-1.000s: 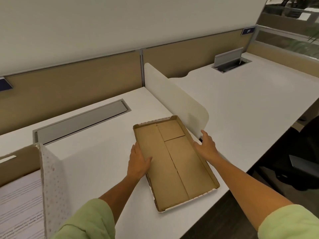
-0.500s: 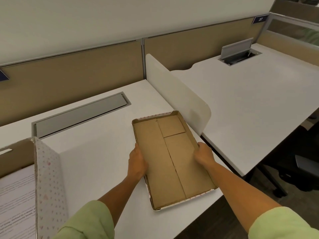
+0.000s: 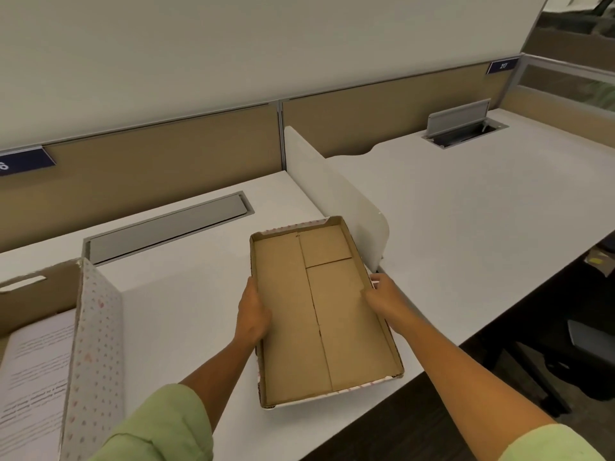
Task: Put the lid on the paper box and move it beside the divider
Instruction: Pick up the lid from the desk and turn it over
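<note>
Lid [image 3: 319, 314] pickup is the step in hand, as I judge it; the shallow cardboard lid lies upside down, its brown inside facing up, with its near end over the front edge of the tabletop [image 3: 186, 294] and its far right corner just beside the white divider [image 3: 336, 197]; the left hand [image 3: 253, 311] is clamped on the left long rim and the right hand [image 3: 382, 299] on the right long rim, so the lid sits between them; whether it has cleared the surface I cannot tell; the paper box [image 3: 95, 331], open and holding printed sheets, stands well apart to the left; next the lid likely needs turning over, carrying left, and squaring to the box's rim before pressing down; the boxed load then goes beside the divider.
</note>
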Action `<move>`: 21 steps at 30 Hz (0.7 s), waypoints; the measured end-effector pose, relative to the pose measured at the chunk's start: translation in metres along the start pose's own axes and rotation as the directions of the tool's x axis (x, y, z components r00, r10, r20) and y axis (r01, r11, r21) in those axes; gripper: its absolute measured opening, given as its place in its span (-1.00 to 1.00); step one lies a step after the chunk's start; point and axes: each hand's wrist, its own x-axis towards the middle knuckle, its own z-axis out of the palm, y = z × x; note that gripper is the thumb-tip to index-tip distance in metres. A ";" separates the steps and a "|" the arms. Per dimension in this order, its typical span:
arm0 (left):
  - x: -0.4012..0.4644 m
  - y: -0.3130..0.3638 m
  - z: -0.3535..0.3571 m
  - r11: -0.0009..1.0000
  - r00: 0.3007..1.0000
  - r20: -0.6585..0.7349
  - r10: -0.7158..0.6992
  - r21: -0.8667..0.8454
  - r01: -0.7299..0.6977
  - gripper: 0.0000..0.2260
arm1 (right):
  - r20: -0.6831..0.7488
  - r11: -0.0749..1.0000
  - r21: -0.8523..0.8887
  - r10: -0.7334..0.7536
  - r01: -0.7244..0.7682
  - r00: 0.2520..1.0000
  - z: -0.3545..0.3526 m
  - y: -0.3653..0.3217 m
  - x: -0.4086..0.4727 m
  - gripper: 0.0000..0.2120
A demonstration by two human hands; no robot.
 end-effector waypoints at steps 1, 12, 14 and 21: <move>-0.003 0.002 0.000 1.000 1.000 -0.001 -0.015 0.006 0.015 -0.40 | 0.019 0.999 0.035 -0.018 0.017 1.000 -0.004 -0.002 -0.003 -0.51; -0.030 0.059 -0.007 0.997 0.996 -0.044 -0.075 0.023 0.076 -0.33 | -0.051 0.921 0.277 -0.271 0.274 0.961 -0.027 -0.042 -0.052 -0.48; -0.039 0.084 -0.007 0.999 0.995 -0.087 -0.042 -0.039 0.039 -0.41 | -0.101 0.901 0.295 -0.301 0.318 0.948 -0.025 -0.051 -0.062 -0.49; -0.074 0.183 -0.009 0.943 0.987 -0.080 0.142 -0.291 -0.160 -0.75 | -0.255 0.854 0.242 -0.402 0.461 0.879 -0.007 -0.078 -0.101 -0.52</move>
